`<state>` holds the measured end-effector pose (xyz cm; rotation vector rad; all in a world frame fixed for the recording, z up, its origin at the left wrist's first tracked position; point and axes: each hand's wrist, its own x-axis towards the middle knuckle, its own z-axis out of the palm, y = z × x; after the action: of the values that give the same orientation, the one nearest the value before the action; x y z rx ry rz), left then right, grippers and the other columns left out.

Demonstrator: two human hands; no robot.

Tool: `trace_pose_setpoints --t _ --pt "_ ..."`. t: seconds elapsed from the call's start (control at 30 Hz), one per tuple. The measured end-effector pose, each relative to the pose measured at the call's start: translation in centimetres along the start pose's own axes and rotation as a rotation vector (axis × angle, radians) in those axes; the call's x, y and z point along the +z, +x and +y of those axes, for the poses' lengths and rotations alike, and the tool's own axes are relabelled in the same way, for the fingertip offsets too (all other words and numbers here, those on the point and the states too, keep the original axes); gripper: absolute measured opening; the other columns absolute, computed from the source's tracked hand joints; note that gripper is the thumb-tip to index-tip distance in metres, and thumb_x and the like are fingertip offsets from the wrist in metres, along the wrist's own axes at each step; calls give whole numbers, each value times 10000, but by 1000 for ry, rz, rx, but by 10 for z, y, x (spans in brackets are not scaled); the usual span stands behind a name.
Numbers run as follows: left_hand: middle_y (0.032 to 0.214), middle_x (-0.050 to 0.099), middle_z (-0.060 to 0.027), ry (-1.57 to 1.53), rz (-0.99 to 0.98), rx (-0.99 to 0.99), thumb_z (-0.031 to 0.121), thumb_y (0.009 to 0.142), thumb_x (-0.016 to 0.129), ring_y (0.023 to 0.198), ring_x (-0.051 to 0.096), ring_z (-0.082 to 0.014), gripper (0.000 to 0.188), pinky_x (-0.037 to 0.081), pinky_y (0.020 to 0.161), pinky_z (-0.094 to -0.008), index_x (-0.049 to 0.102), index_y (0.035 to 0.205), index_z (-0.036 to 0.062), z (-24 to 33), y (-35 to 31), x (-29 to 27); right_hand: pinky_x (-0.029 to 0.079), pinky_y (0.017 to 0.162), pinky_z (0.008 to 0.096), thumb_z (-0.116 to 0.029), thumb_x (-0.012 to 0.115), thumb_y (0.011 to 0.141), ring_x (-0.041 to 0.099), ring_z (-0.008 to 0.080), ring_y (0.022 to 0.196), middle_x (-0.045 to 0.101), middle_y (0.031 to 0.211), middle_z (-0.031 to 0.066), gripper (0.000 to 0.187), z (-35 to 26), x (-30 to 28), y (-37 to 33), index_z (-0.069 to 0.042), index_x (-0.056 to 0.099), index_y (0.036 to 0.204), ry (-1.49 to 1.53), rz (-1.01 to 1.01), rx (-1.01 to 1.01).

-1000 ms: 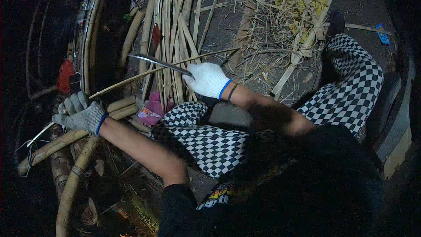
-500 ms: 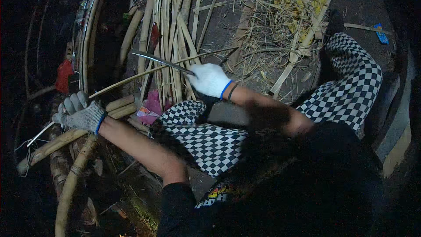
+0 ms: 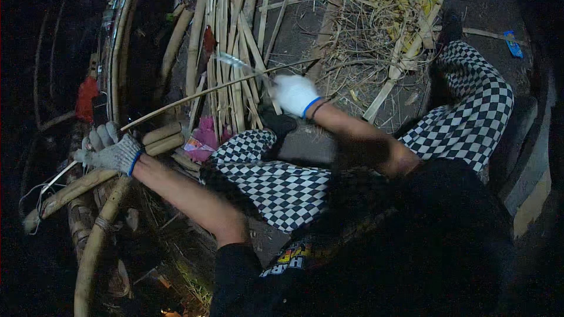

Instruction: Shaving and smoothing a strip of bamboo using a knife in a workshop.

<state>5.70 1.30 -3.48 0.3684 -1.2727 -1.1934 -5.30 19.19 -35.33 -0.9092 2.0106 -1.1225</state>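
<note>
In a white knitted glove with a blue cuff, my left hand (image 3: 108, 151) is closed around a long thin bamboo strip (image 3: 194, 97). The strip slants up to the right, and its pale short end sticks out on the far side of the glove. My right hand (image 3: 295, 94), gloved the same way, grips a knife (image 3: 235, 61) whose blade is blurred by motion and points up and left. The blade lies just above the strip, near its right half; whether they touch I cannot tell. The knife's handle is mostly hidden by the glove.
Split bamboo strips (image 3: 229, 35) lie bundled ahead of me. Shavings (image 3: 364, 41) heap over yellow plastic at the upper right. Bamboo poles (image 3: 97, 240) stand beneath my left hand. A red bag (image 3: 87, 98) hangs at left, and pink plastic (image 3: 204, 138) lies near my checkered trouser leg.
My right hand has moved a little to the right and up with the knife, and the blade has swung upward off its earlier line. My left hand keeps its hold nearly in place.
</note>
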Motion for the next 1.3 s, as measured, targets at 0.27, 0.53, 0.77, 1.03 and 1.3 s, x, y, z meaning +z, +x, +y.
trace_pose_setpoints --t 0.27,0.53,0.77,1.03,1.3 --pt "479 269 35 -89 -211 -54 340 886 494 383 177 -112 306 167 376 -285 378 664 165 4 36 -36 519 712 505 -287 516 837 648 409 770 650 770 237 295 -17 2 -3 -25 651 827 -56 87 -27" --pt "479 290 48 34 -47 -5 342 868 547 378 195 -103 335 174 371 -268 429 618 154 -5 13 -10 528 741 489 -313 488 867 657 400 817 666 864 246 374 115 0 3 2 689 871 -198 -34 242" --pt "477 254 50 56 -110 -2 399 928 476 375 161 -92 371 152 352 -253 389 639 184 -4 23 -14 522 712 496 -308 545 830 653 398 793 664 826 225 303 41 27 13 -24 647 855 -61 171 40" --pt "463 238 57 13 -27 -14 359 892 516 362 142 -102 353 143 336 -262 365 622 189 -6 7 7 518 792 481 -348 505 850 650 403 854 669 909 241 396 166 16 3 -7 706 860 -155 63 402" --pt "486 264 50 113 -11 30 339 861 506 374 166 -112 341 172 357 -274 371 590 182 -9 23 6 515 746 492 -299 498 857 644 394 839 673 898 193 301 79 23 6 -46 616 970 -120 138 48"
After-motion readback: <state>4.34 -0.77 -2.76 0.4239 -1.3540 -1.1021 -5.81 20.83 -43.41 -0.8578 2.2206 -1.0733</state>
